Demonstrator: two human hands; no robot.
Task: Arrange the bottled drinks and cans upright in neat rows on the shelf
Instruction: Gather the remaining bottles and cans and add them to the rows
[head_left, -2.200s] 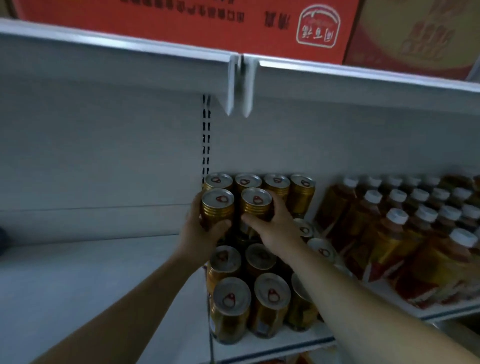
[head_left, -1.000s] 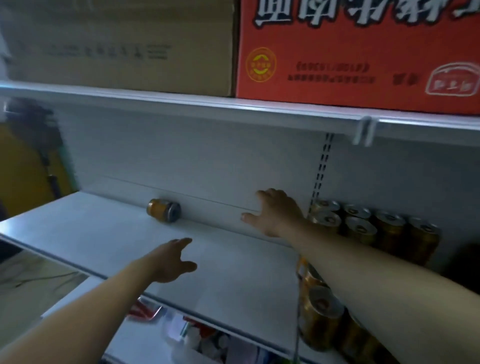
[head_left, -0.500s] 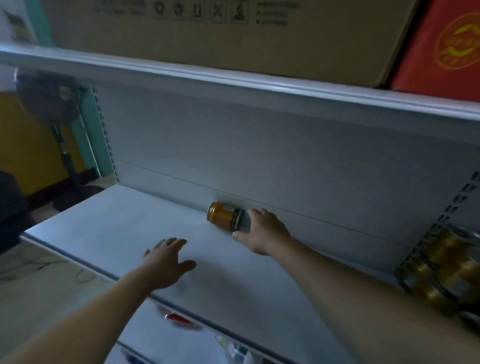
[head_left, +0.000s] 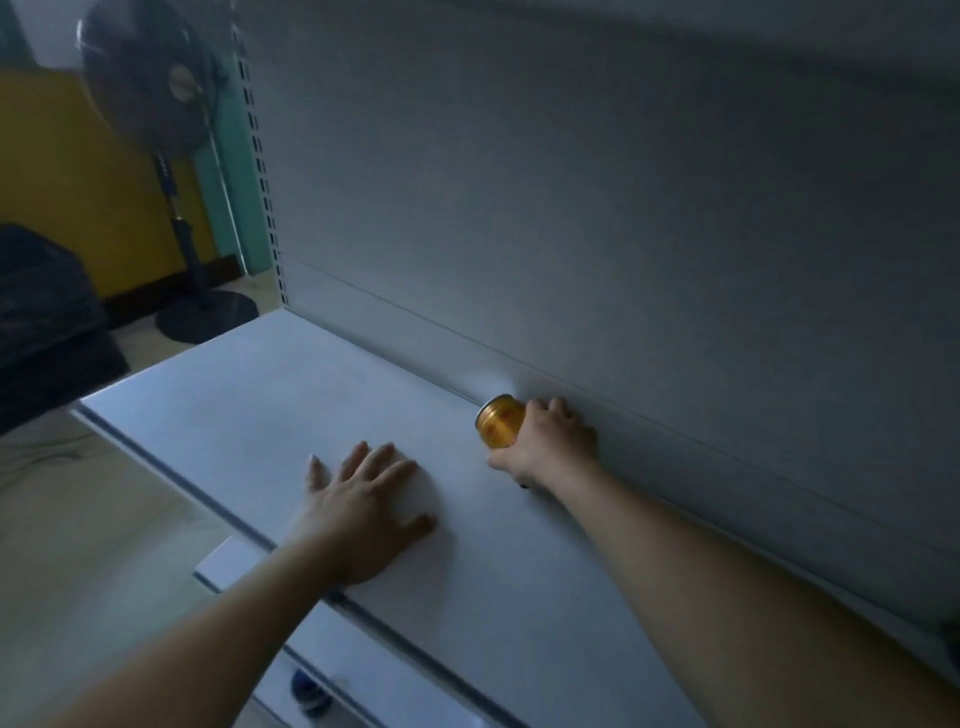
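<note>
Gold can (head_left: 500, 420) lying sideways against the back panel (head_left: 571, 208) is wrapped in your right hand (head_left: 548, 444), left hand (head_left: 363, 501) flat on the shelf (head_left: 234, 405), so next you probably lift and stand it upright.

Head camera, sole view, wide-angle. Worn above and behind both forearms; faces forward and down, frame tilted. Near range: left hand (head_left: 363, 512) flat on white metal shelf board (head_left: 234, 410) at centre; right hand (head_left: 545, 447) just beyond it, gripping gold-orange metal can (head_left: 500, 426) beside grey back panel (head_left: 623, 208). Far beyond left hand: black pedestal fan (head_left: 156, 88).
</note>
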